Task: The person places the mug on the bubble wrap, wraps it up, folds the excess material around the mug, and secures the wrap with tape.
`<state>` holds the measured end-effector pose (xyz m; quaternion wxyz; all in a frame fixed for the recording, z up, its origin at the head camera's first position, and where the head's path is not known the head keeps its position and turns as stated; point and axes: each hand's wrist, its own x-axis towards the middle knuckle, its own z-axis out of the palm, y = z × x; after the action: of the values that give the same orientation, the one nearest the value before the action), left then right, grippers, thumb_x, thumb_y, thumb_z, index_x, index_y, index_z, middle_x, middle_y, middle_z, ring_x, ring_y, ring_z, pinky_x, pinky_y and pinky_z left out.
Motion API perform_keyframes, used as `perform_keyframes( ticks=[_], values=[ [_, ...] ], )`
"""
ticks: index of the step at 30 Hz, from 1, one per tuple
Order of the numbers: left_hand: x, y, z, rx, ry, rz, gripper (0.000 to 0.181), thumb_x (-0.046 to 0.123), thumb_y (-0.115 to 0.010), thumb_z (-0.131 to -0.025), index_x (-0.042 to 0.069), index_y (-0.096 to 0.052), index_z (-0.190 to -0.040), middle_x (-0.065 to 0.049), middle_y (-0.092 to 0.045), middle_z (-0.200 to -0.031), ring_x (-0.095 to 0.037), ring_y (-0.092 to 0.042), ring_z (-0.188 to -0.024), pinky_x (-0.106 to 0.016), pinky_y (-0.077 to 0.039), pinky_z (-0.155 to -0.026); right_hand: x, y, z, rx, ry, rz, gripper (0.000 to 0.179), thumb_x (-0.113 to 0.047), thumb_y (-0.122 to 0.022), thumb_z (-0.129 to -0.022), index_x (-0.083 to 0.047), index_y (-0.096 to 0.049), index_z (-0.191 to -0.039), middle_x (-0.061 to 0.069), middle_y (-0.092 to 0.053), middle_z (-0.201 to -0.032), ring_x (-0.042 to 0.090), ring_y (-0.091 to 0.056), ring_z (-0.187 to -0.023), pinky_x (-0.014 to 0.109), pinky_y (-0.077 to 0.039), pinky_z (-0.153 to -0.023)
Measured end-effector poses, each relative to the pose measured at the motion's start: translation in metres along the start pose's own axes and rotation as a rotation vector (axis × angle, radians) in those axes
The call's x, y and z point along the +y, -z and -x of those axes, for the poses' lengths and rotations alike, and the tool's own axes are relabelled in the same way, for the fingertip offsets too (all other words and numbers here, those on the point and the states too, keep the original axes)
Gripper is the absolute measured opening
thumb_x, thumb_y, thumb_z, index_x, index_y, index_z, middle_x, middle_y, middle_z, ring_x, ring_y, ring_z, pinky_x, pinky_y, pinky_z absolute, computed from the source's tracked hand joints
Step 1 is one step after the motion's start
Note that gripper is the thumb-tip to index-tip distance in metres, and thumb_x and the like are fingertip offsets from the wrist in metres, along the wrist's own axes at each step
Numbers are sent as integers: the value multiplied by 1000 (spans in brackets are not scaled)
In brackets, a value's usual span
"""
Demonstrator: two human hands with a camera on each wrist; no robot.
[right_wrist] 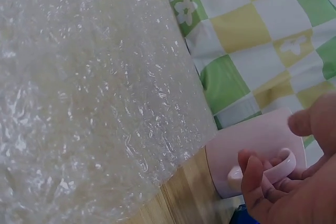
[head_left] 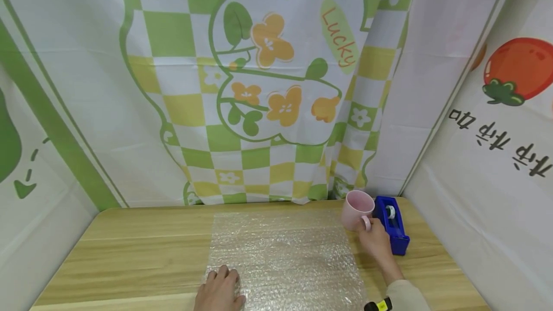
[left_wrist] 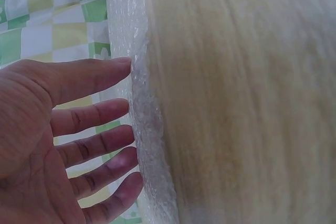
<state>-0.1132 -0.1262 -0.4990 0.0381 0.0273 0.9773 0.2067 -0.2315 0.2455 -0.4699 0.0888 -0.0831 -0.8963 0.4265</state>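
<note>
A pink mug stands upright at the back right of the table, beside the far right corner of a flat sheet of bubble wrap. My right hand is at its handle. In the right wrist view, fingers of that hand curl through the mug's handle, while the thumb stays near the mug's side. Near the sheet's left edge rests my left hand. Its fingers are loosely spread in the left wrist view, with the tips touching the bubble wrap and nothing gripped.
A blue tape dispenser with a roll in it stands just right of the mug, close to my right hand. The wooden table ends at a checkered curtain behind. Printed cloth walls flank both sides.
</note>
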Motion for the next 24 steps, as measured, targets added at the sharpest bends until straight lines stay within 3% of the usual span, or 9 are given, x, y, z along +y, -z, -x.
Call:
perform_keyframes(
  ticks=[4,8,17,24],
  values=[
    [0,0,-1,-10,7,2,31,25,-85,-76,10,-63,-91,-6,-53,-91,-35,-55,-89,-55,-52,-68,0,0,-2,-41,-79,-235,33,-20,-46,-108,13,-49,-116,15,-65,-85,19,-65,-67,27,-53,-58],
    [1,0,-1,-10,11,-2,31,25,-85,-76,10,-63,-91,-6,-53,-91,-35,-55,-89,-55,-52,-68,1,1,-3,-67,-124,-397,35,-17,-42,-110,17,-49,-117,10,-63,-84,12,-62,-64,23,-54,-56],
    [3,-1,-1,-13,25,-30,32,26,-86,-76,11,-63,-93,-6,-54,-92,-36,-55,-91,-55,-53,-69,4,2,-4,-80,-163,-521,34,-12,-43,-109,20,-49,-117,11,-63,-83,13,-63,-66,25,-58,-61],
    [5,-1,-1,-21,45,-40,34,27,-88,-76,12,-62,-93,-5,-54,-94,-37,-56,-95,-56,-53,-72,5,1,-3,-64,-163,-552,31,-11,-44,-109,19,-49,-113,9,-63,-82,11,-63,-65,24,-58,-61]
  ],
)
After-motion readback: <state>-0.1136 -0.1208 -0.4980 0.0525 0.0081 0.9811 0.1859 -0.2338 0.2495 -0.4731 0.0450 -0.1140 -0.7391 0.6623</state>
